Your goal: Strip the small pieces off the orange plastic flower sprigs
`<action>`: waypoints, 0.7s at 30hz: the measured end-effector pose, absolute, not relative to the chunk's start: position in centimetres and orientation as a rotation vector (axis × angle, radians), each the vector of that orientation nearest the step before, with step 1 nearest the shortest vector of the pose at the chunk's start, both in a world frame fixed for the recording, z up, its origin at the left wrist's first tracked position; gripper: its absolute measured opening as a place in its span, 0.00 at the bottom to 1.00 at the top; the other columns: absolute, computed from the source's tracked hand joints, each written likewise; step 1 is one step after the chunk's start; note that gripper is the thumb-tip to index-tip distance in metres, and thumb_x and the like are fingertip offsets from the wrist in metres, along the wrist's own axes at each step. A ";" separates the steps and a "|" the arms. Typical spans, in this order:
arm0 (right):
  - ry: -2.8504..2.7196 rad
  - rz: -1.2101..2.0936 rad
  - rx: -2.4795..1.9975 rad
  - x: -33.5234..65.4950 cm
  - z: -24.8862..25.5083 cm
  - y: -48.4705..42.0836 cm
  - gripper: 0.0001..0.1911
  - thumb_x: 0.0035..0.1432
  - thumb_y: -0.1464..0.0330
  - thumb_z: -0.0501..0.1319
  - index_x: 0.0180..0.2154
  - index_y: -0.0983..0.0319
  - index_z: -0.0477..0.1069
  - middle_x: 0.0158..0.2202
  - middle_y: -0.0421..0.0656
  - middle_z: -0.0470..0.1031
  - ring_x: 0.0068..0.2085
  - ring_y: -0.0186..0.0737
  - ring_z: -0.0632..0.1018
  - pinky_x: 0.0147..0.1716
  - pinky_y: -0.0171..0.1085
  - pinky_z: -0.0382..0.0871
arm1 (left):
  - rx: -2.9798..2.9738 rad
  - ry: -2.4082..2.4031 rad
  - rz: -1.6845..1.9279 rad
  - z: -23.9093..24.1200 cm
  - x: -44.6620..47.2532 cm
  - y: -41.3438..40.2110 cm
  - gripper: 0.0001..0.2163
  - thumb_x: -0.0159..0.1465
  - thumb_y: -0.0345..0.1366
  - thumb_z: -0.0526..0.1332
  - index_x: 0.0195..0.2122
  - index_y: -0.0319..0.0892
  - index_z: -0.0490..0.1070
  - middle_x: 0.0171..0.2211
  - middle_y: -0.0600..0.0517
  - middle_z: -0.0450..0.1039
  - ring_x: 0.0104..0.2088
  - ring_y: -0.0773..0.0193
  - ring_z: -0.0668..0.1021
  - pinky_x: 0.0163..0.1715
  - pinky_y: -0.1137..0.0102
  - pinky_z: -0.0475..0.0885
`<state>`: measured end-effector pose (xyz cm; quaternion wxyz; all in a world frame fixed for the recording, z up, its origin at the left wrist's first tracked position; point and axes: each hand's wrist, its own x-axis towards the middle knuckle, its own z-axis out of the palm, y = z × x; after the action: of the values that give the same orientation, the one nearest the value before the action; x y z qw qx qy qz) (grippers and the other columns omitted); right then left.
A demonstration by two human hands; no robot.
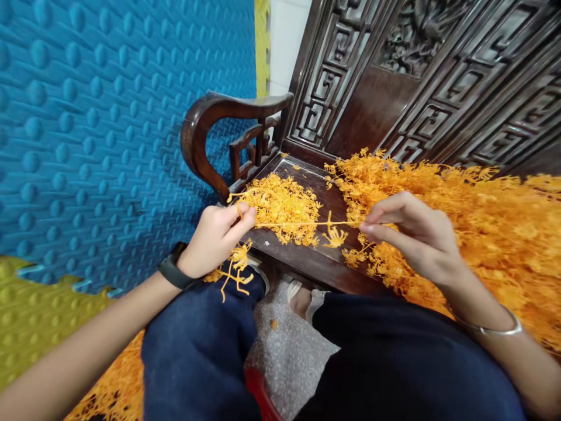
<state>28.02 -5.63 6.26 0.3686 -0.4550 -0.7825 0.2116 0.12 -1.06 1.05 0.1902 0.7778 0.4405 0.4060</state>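
A thin yellow-orange strand [298, 224] is stretched straight between my two hands, above the dark wooden seat. My left hand [221, 231] pinches its left end, with a loose curl of strand at the fingertips. Thumb and fingers of my right hand [407, 234] close on the other end. Near the right fingertips, a small claw-shaped piece [335, 235] appears to hang from the strand. Below it lies a heap of small yellow pieces [284, 204]. More branching orange pieces [236, 269] rest on my left thigh, just under my left wrist.
A big pile of orange stringy pieces [504, 228] covers the seat's right side. The wooden seat [302, 260] has a curved armrest [236, 108] and a carved back [372, 105]. Blue foam mats [109, 128] lie at left. Something red [260, 392] shows between my legs.
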 end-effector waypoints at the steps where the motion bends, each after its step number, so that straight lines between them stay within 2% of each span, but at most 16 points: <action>1: -1.958 0.560 -1.151 28.2 6.4 -6.0 0.06 0.54 0.74 0.62 0.33 0.58 0.68 0.29 0.36 0.73 0.30 0.28 0.74 0.29 0.29 0.69 | 2.162 1.228 1.153 1.2 0.3 -1.3 0.16 0.60 0.36 0.52 0.16 0.42 0.51 0.15 0.59 0.45 0.16 0.73 0.54 0.20 0.72 0.49; 4: -1.805 0.578 -1.099 29.2 6.8 -6.8 0.07 0.51 0.77 0.63 0.30 0.60 0.69 0.26 0.38 0.73 0.25 0.29 0.73 0.22 0.29 0.67 | 2.045 1.235 1.217 1.0 0.2 -1.2 0.17 0.60 0.36 0.52 0.16 0.42 0.51 0.15 0.59 0.45 0.16 0.73 0.54 0.19 0.71 0.49; 7: -1.577 0.314 -0.885 30.3 7.1 -6.4 0.09 0.46 0.81 0.63 0.26 0.62 0.68 0.23 0.38 0.71 0.21 0.29 0.71 0.17 0.31 0.64 | 1.778 1.290 1.356 0.0 -0.8 -0.3 0.17 0.60 0.36 0.54 0.16 0.42 0.53 0.13 0.59 0.50 0.16 0.72 0.56 0.19 0.72 0.51; 10: -1.508 0.183 -0.837 30.7 6.5 -4.3 0.12 0.47 0.78 0.64 0.35 0.60 0.67 0.23 0.36 0.69 0.22 0.32 0.74 0.22 0.34 0.69 | 1.677 1.259 1.384 -0.5 -1.2 0.1 0.16 0.61 0.37 0.55 0.17 0.42 0.54 0.14 0.59 0.53 0.17 0.72 0.57 0.18 0.72 0.52; 12: -1.511 0.090 -0.871 30.4 5.5 -2.2 0.15 0.53 0.72 0.61 0.43 0.58 0.64 0.28 0.38 0.71 0.29 0.36 0.77 0.32 0.39 0.73 | 1.770 1.197 1.356 -0.2 -0.9 -0.1 0.16 0.62 0.38 0.54 0.18 0.42 0.55 0.15 0.59 0.53 0.18 0.72 0.57 0.19 0.73 0.53; 14: -1.616 0.022 -0.967 29.9 4.2 -0.1 0.17 0.57 0.67 0.59 0.48 0.58 0.61 0.39 0.45 0.73 0.42 0.41 0.77 0.41 0.45 0.73 | 1.882 1.115 1.320 0.2 -0.3 -0.4 0.15 0.64 0.39 0.53 0.20 0.41 0.58 0.18 0.58 0.57 0.20 0.72 0.61 0.22 0.74 0.57; 15: -1.756 0.050 -1.076 29.6 3.4 0.7 0.19 0.57 0.64 0.59 0.50 0.58 0.61 0.47 0.49 0.71 0.50 0.46 0.74 0.46 0.48 0.71 | 1.914 1.070 1.294 0.3 -0.1 -0.6 0.13 0.64 0.39 0.53 0.23 0.41 0.61 0.20 0.57 0.60 0.22 0.71 0.64 0.24 0.74 0.60; 17: -2.108 0.203 -1.341 29.2 2.1 1.8 0.27 0.54 0.61 0.61 0.55 0.58 0.60 0.59 0.54 0.59 0.61 0.54 0.61 0.53 0.54 0.63 | 1.915 0.998 1.251 0.4 0.3 -0.6 0.09 0.64 0.40 0.54 0.31 0.41 0.66 0.27 0.54 0.67 0.29 0.69 0.70 0.32 0.73 0.66; 19: -2.307 0.302 -1.477 28.8 1.1 2.1 0.32 0.53 0.61 0.62 0.59 0.57 0.57 0.65 0.53 0.48 0.66 0.56 0.50 0.59 0.56 0.55 | 1.858 0.938 1.210 0.2 0.4 -0.5 0.09 0.64 0.40 0.54 0.41 0.41 0.67 0.36 0.51 0.70 0.38 0.65 0.74 0.41 0.69 0.68; 21: -2.338 0.302 -1.420 28.3 0.9 1.9 0.32 0.55 0.62 0.60 0.60 0.57 0.55 0.66 0.51 0.45 0.66 0.53 0.49 0.61 0.56 0.50 | 1.812 0.876 1.194 -0.2 0.4 -0.1 0.13 0.64 0.38 0.54 0.49 0.42 0.64 0.44 0.48 0.70 0.45 0.62 0.74 0.49 0.65 0.67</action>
<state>28.35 1.92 0.90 0.1932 -0.5063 -0.8335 0.1077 0.35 -0.15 -0.17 0.3901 0.7128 0.3449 0.4699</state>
